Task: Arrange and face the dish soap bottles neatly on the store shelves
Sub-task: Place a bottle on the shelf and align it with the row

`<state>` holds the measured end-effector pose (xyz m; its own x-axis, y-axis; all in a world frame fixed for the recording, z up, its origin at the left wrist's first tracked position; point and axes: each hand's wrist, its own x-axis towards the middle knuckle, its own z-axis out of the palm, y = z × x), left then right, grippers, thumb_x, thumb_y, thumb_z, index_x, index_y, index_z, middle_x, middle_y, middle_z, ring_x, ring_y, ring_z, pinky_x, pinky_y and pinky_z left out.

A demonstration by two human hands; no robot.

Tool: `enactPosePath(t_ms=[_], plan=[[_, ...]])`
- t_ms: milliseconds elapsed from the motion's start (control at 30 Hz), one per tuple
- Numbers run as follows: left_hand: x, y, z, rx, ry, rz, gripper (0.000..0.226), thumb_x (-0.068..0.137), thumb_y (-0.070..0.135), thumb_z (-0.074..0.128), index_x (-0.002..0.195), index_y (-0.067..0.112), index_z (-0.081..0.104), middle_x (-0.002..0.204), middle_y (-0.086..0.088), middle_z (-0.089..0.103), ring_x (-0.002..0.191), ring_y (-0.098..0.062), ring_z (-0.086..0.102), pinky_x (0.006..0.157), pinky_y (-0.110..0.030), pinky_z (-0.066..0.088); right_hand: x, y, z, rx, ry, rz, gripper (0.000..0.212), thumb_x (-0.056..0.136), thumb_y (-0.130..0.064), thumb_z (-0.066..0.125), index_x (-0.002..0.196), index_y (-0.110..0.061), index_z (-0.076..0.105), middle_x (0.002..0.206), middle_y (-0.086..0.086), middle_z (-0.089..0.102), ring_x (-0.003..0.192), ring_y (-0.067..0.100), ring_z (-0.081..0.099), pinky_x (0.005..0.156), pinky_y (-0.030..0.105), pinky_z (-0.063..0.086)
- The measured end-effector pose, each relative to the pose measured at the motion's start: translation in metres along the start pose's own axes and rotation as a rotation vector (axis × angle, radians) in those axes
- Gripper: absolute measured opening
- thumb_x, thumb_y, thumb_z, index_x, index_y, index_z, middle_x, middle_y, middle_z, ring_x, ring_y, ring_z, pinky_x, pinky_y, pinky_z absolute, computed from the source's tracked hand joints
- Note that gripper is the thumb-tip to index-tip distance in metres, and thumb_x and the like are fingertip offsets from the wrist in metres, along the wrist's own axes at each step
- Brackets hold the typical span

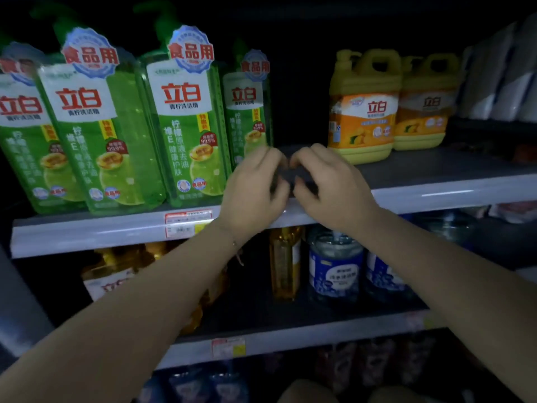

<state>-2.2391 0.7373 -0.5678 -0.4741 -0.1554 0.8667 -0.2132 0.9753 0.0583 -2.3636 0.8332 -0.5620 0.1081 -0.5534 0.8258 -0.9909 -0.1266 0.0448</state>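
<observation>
Left hand [255,187] and right hand [328,184] hover mid-frame over the shelf [436,193], fingers curled; whether they grip anything, I cannot tell. Green bottles [186,126] lean at left, yellow jugs [363,112] stand upper right. A careless nudge could domino the leaning bottles.

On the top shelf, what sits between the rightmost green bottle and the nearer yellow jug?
Head view: only bare dark shelf between the green bottle and yellow jug; the left hand and right hand hover before it.
</observation>
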Motion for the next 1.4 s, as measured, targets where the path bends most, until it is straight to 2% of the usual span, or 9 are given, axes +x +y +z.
enactPosePath(t_ms=[200, 367, 533, 767, 900, 1033, 1167, 1300, 1400], plan=[[-0.089, 0.007, 0.009, -0.046, -0.171, 0.074, 0.014, 0.079, 0.009, 0.051, 0.087, 0.000, 0.058, 0.085, -0.013, 0.055, 0.072, -0.027, 0.054, 0.061, -0.038, 0.045, -0.061, -0.020, 0.013, 0.101, -0.088, -0.011, 0.015, 0.082, -0.017, 0.052, 0.093, -0.008, 0.060, 0.080, 0.005, 0.056, 0.067, 0.023, 0.052, 0.057, 0.031, 0.038], [-0.157, -0.019, 0.053, -0.067, -0.366, -0.263, 0.025, 0.080, 0.018, 0.056, 0.102, 0.008, 0.054, 0.098, -0.006, 0.051, 0.085, -0.022, 0.055, 0.064, -0.029, 0.043, -0.115, -0.027, 0.071, 0.158, -0.218, 0.141, 0.007, 0.081, -0.020, 0.056, 0.086, -0.016, 0.059, 0.075, -0.006, 0.049, 0.060, 0.015, 0.048, 0.053, 0.022, 0.026], [-0.171, -0.039, 0.122, -0.126, -0.625, -0.771, 0.054, 0.074, 0.043, 0.056, 0.116, 0.015, 0.039, 0.115, -0.006, 0.038, 0.105, -0.024, 0.045, 0.085, -0.040, 0.046, -0.130, -0.020, 0.128, 0.191, -0.293, 0.403, 0.009, 0.084, -0.019, 0.058, 0.093, -0.016, 0.061, 0.091, 0.003, 0.063, 0.075, 0.026, 0.060, 0.051, 0.028, 0.039], [-0.152, -0.039, 0.184, -0.336, -0.232, -1.167, 0.021, 0.097, 0.024, 0.043, 0.112, 0.011, 0.037, 0.116, -0.011, 0.046, 0.103, -0.023, 0.047, 0.084, -0.035, 0.040, -0.155, -0.024, 0.167, 0.326, -0.104, 0.554, 0.023, 0.081, -0.025, 0.045, 0.091, -0.012, 0.061, 0.092, 0.006, 0.058, 0.082, 0.025, 0.055, 0.062, 0.036, 0.048], [-0.164, -0.050, 0.172, -0.448, -0.125, -1.110, 0.013, 0.093, 0.019, 0.051, 0.103, 0.010, 0.048, 0.100, -0.010, 0.058, 0.091, -0.023, 0.057, 0.070, -0.026, 0.044, -0.146, -0.026, 0.171, 0.416, -0.108, 0.543, 0.032, 0.077, -0.019, 0.051, 0.106, -0.012, 0.060, 0.105, 0.008, 0.055, 0.095, 0.027, 0.055, 0.074, 0.043, 0.051], [-0.191, -0.066, 0.131, -0.587, -0.250, -0.998, 0.052, 0.075, 0.019, 0.077, 0.115, 0.015, 0.044, 0.109, 0.001, 0.061, 0.100, -0.011, 0.061, 0.082, -0.024, 0.052, -0.149, -0.022, 0.175, 0.428, -0.113, 0.526, 0.035, 0.078, -0.017, 0.055, 0.112, -0.008, 0.056, 0.111, 0.011, 0.052, 0.099, 0.031, 0.056, 0.075, 0.045, 0.052], [-0.214, -0.076, 0.094, -0.744, -0.257, -1.048, 0.064, 0.067, 0.021, 0.086, 0.117, 0.019, 0.045, 0.121, 0.004, 0.060, 0.110, 0.000, 0.058, 0.087, -0.022, 0.051, -0.151, -0.023, 0.185, 0.581, -0.148, 0.663, 0.059, 0.076, -0.023, 0.074, 0.124, -0.011, 0.041, 0.119, 0.003, 0.046, 0.107, 0.021, 0.053, 0.078, 0.023, 0.047], [-0.229, -0.065, 0.066, -0.550, -0.312, -0.995, 0.061, 0.081, 0.025, 0.075, 0.133, 0.027, 0.043, 0.123, 0.021, 0.055, 0.107, 0.015, 0.052, 0.082, -0.005, 0.046, -0.146, -0.027, 0.189, 0.829, -0.307, 0.819, 0.105, 0.068, -0.032, 0.083, 0.147, -0.027, 0.014, 0.146, -0.005, 0.032, 0.130, 0.014, 0.036, 0.102, 0.034, 0.037], [-0.250, -0.064, 0.047, -0.288, -0.226, -0.963, 0.049, 0.081, 0.025, 0.076, 0.121, 0.025, 0.048, 0.114, 0.016, 0.057, 0.103, 0.004, 0.055, 0.089, -0.019, 0.050, -0.143, -0.031, 0.190, 1.014, -0.419, 0.824, 0.108, 0.069, -0.019, 0.084, 0.147, -0.033, 0.011, 0.133, -0.017, 0.041, 0.123, 0.005, 0.041, 0.098, 0.029, 0.038]])
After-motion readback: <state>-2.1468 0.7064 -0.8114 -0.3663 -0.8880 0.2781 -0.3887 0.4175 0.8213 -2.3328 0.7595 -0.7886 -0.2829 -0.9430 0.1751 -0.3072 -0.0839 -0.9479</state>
